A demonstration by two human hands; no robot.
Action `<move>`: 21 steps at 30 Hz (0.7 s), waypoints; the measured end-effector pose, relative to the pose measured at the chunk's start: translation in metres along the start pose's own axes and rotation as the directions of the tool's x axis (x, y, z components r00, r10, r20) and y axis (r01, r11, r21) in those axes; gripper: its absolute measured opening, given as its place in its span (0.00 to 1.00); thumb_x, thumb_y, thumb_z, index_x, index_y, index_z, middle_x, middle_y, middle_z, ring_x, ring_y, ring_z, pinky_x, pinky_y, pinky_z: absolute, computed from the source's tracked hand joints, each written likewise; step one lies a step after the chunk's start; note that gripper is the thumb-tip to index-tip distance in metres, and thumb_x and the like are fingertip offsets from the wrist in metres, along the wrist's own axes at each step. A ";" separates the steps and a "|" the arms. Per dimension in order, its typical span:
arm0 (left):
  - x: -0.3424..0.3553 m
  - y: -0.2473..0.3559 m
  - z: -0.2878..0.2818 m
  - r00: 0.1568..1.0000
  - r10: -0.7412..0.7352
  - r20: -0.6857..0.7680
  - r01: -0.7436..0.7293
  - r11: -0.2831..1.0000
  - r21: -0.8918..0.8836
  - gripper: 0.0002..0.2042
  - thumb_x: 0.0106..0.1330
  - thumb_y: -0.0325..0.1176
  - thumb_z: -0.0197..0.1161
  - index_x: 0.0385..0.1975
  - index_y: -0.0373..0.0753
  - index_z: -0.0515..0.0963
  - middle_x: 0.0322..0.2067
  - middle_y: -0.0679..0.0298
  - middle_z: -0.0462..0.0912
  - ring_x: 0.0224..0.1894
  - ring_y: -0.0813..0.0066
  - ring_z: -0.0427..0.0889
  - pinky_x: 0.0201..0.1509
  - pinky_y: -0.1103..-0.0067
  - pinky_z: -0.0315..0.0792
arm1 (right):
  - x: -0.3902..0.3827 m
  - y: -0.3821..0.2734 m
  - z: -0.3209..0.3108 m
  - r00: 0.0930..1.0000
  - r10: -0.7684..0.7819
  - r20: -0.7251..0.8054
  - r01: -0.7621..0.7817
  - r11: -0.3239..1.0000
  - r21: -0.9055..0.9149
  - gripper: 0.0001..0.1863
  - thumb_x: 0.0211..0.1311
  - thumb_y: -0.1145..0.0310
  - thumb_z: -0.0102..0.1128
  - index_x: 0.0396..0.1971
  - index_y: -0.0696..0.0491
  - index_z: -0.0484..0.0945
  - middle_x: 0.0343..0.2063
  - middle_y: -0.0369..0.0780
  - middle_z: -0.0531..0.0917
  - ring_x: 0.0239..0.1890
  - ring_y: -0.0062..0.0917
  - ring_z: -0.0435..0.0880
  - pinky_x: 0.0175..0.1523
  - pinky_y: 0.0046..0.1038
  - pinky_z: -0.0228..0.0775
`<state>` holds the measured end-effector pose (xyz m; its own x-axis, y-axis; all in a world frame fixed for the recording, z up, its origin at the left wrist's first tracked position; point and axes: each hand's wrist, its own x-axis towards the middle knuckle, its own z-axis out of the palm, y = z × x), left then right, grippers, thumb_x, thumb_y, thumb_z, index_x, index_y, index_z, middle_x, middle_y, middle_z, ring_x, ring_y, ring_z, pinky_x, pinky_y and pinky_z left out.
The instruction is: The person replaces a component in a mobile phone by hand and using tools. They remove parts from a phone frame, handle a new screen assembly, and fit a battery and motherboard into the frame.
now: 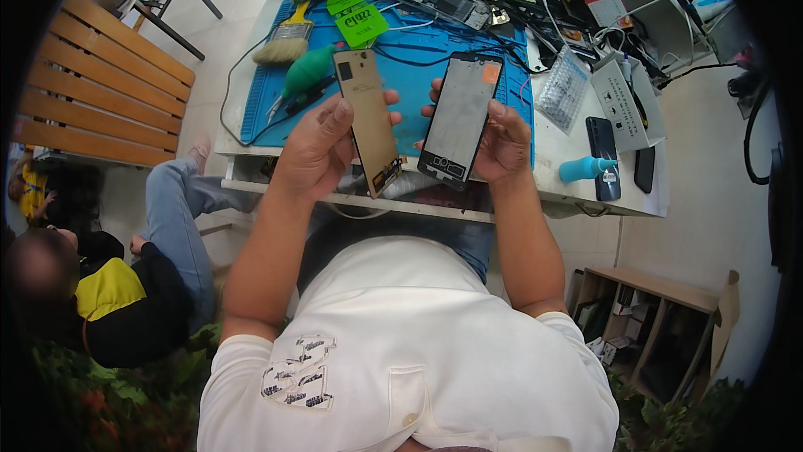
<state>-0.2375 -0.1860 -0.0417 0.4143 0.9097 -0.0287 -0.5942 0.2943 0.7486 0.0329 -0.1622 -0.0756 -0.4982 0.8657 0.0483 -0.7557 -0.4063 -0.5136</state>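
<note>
In my left hand (322, 147) is a slim gold-toned phone panel (362, 109) with a ribbon cable and small parts at its lower end, held upright by thumb and fingers. My right hand (502, 138) grips a black-edged phone frame (456, 113) with a grey inner face and an orange square near its top. The two pieces are apart, over the front of a blue work mat (406, 51). A green air blower (305, 69), a wide brush (284, 44) and a green card (358, 17) lie near my left hand.
Cluttered white desk (552, 184): opened phone (443, 5), cables, bubble wrap (562, 92), open box (627, 101), blue bottle (585, 169), dark phones (604, 184). An orange slatted bench (109, 84) and seated people (134, 293) are at left; a wooden shelf (652, 301) at lower right.
</note>
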 end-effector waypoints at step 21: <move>0.022 0.026 0.033 1.000 0.006 0.003 -0.007 0.863 0.506 0.46 0.51 0.55 0.83 0.65 0.32 0.73 0.50 0.56 0.84 0.52 0.67 0.85 0.61 0.70 0.79 | 0.001 0.001 -0.012 0.979 0.006 0.203 -0.020 0.997 0.068 0.53 0.55 0.56 0.73 0.75 0.62 0.54 0.64 0.50 0.73 0.67 0.44 0.76 0.67 0.70 0.69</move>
<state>-0.2208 -0.1679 -0.0014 0.4124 0.9107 -0.0224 -0.1665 0.0996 0.9810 0.0367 -0.1579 -0.0859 -0.5786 0.7860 0.2177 -0.7726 -0.4427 -0.4552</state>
